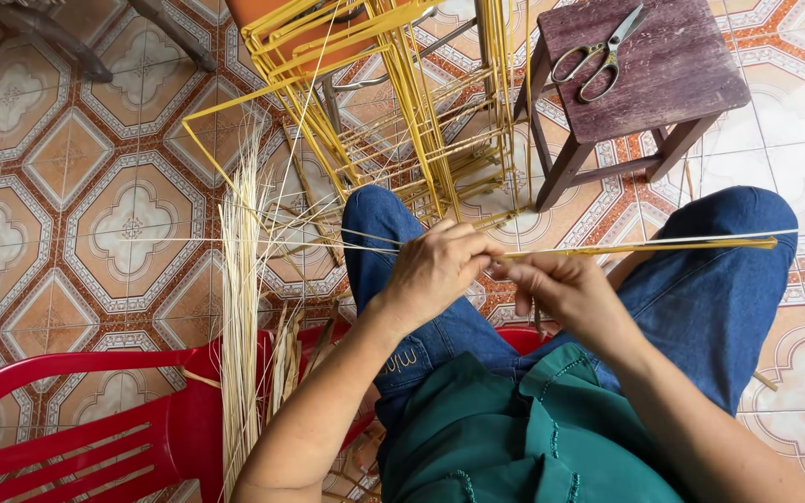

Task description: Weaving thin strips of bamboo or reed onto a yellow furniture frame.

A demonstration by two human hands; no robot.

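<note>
Dressed in blue denim trousers (710,279) with pale stitched lettering near the left thigh. Above them, a dark green top (514,438) with a scalloped hem and small stitched edging. Bare forearms, with no watch, rings or sleeves on show.

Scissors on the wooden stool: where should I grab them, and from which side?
Take the scissors by the two loop handles, reaching from the stool's near-left side. They lie flat, handles toward the person, blades toward the far right corner, and nothing crowds them.
</note>
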